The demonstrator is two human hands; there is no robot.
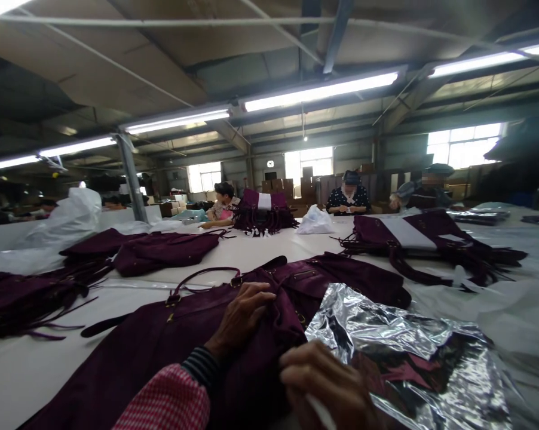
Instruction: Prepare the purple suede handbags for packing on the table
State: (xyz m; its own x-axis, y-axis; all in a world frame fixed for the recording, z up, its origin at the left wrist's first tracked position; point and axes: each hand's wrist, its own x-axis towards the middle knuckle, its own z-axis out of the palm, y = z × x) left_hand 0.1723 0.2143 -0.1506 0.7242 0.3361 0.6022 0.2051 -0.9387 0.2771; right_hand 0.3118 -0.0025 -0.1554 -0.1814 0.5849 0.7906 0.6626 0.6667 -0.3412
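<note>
A dark purple handbag (162,340) lies spread across the table in front of me, with a thin looped handle and metal rings along its top. My left hand (245,313) rests on it, bent fingers together and gripping the bag's fabric near the upper edge. Lower and to the right, my right hand (323,385) hovers close to the bag with curled fingers. Motion blurs it, and whether it holds anything is unclear. Just beyond my right hand is a crumpled silver foil sheet (413,340). Another purple bag (336,275) lies directly behind the first.
Purple bags (166,248) lie at left, and fringed ones (23,298) nearer me. Bags with white bands sit in a stack (251,206) at the back and a pile (413,233) at right. A white plastic bag (317,221) stands between. Co-workers (348,194) sit across the table.
</note>
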